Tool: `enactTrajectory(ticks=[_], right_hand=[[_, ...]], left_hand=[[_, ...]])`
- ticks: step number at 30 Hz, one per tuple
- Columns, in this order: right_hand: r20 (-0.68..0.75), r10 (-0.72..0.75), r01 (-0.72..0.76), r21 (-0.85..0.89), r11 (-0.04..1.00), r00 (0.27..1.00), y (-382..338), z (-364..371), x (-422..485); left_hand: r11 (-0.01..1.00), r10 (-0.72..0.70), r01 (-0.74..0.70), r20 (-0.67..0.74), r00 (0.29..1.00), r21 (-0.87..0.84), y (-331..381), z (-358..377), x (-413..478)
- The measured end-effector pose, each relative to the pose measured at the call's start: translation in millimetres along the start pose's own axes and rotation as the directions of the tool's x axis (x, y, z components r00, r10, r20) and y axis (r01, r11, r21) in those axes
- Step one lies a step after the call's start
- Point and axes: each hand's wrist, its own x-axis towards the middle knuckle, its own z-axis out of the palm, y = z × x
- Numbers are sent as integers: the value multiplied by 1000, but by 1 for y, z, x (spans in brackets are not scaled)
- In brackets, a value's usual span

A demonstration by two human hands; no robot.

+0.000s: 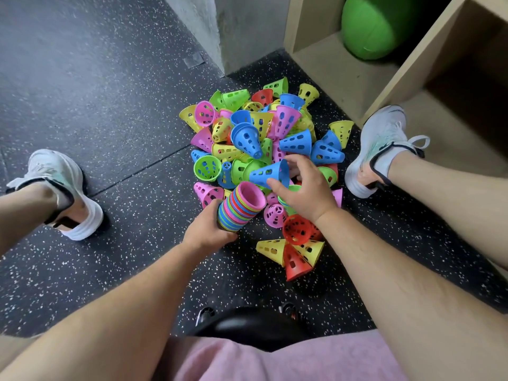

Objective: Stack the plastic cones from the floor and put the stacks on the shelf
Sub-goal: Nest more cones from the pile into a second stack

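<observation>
A heap of loose plastic cones in pink, blue, green, yellow and red lies on the speckled black floor between my feet. My left hand grips a stack of nested cones from below, its pink-rimmed open end tilted up and to the right. Just above that stack my right hand pinches a single blue cone by its wide rim, tip pointing left. The wooden shelf stands at the upper right, right behind the heap.
A green ball fills the shelf's left compartment; the right compartment is dark. My shoes flank the heap. A grey wall corner stands behind it. A black stool seat is under me.
</observation>
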Motion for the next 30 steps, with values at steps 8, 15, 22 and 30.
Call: enactTrajectory(ticks=[8,15,22,30], right_hand=[[295,-127,198,-222,955,947,-11,21,-20],[438,-62,222,-324,920,897,-11,29,-33],[444,-159,349,-387,853,882,19,23,-58],[716,16,644,-638,423,698,8,50,-73]], left_hand=[[993,41,-45,40,998,106,-6,-5,-4],[990,29,-42,100,995,134,-19,-8,-17],[988,33,-51,130,991,144,-32,-17,-27],[983,45,-71,150,988,172,-34,-20,-31]])
